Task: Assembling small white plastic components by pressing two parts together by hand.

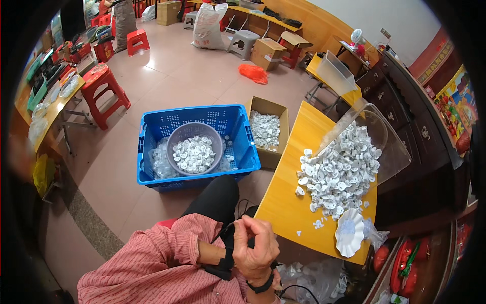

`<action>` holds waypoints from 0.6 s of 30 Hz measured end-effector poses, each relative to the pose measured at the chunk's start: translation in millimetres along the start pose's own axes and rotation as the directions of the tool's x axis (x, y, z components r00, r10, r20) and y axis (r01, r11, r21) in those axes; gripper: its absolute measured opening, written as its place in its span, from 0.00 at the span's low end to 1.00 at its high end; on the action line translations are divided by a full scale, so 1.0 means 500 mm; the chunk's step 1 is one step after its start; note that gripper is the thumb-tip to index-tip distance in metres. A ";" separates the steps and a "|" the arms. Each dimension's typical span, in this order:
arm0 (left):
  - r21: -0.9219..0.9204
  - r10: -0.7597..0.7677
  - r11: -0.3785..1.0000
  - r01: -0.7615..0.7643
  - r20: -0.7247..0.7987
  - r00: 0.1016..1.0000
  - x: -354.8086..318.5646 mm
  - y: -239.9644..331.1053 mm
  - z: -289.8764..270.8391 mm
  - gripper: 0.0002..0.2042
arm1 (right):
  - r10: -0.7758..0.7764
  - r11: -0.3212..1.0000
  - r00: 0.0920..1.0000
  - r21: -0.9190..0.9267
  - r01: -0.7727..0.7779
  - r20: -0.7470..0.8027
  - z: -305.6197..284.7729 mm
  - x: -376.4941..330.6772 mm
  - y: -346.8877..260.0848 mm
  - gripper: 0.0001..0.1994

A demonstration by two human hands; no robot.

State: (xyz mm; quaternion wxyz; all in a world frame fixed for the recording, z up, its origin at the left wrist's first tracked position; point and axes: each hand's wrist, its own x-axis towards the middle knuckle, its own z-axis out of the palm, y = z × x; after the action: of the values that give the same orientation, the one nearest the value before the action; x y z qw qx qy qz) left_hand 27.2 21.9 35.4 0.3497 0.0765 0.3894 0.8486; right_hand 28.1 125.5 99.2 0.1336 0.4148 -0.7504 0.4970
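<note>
We have the right hand (255, 248) raised just off the near left edge of the yellow desk (286, 205), its thumb and forefinger brought together at the tips. Whether a piece is pinched there, we cannot tell.

The loose white plastic pieces (341, 169) are heaped on the desk, ahead and to the right of that hand. The clear tub (392, 164) lies tipped beyond them, its mouth toward the heap, probably so that they spill within easy reach. To the hand's right, the fluted white dish (357, 244) seems to keep tiny translucent bits apart from the bigger pieces. Ahead and to the left, the blue crate (143, 152) stands on the floor beyond the knee; its round basin (175, 138) sits on bagged pieces, which likely prop it up. Straight ahead, the cardboard box (268, 158) stands beside the crate with more white pieces.

The left forearm (210, 253) comes in from the left, but its hand is hidden behind the right one, so we cannot tell its grip. Below the right hand, a clear bag (311, 278) is partly covered by the desk.
</note>
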 end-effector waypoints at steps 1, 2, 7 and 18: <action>0.013 0.010 1.000 -0.010 -0.005 1.000 -0.003 0.002 -0.001 0.10 | -0.014 1.000 1.000 0.011 0.014 0.022 -0.001 -0.006 -0.004 0.13; 0.025 0.021 0.999 -0.020 -0.011 1.000 -0.006 0.004 -0.001 0.10 | -0.015 1.000 1.000 0.012 0.015 0.022 -0.001 -0.010 -0.003 0.13; 0.097 0.087 0.992 -0.083 -0.041 0.995 -0.019 0.019 -0.007 0.10 | -0.019 1.000 0.996 -0.010 0.020 0.084 -0.004 -0.025 0.013 0.14; 0.173 0.079 0.981 -0.089 0.065 0.995 0.032 -0.009 0.013 0.11 | -0.393 0.915 0.889 0.008 0.402 0.235 0.018 -0.022 -0.013 0.15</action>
State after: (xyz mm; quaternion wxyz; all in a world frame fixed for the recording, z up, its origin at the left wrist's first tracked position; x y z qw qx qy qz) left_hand 20.2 38.3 34.3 0.3168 0.1480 0.4487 0.8224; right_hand 41.6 122.2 92.6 0.1523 0.6118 -0.6702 0.3916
